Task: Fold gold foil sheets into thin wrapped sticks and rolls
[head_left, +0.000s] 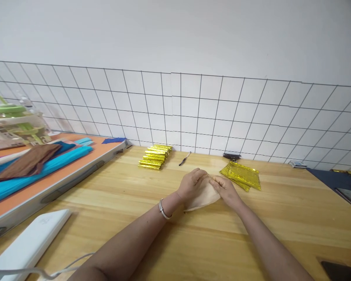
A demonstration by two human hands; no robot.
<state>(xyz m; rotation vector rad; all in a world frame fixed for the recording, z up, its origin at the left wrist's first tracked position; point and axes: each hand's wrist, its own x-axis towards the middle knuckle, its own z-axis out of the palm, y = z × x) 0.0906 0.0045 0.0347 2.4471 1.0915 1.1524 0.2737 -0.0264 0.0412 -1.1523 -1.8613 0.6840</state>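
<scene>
My left hand (192, 183) and my right hand (224, 189) both grip the top edge of a pale cream piece of cloth or soft paper (204, 195), with fingers bent around it. The piece hangs down between them toward the table and narrows to a corner at the lower left. My fingers hide part of its upper edge. Just beyond my right hand lie flat gold foil packets (244, 176). Farther off to the left of my hands is a row of narrow rolled gold foil pieces (156, 157). A pen (185, 159) rests between the two foil groups.
A black clip (231, 156) is by the wall grid (190, 113). At left, an orange-topped board (111, 146) bears blue and brown fabric (29, 162) near a green-lidded jug (10, 110). A white device (32, 238) with a cable lies front left; a dark object (341, 271) front right.
</scene>
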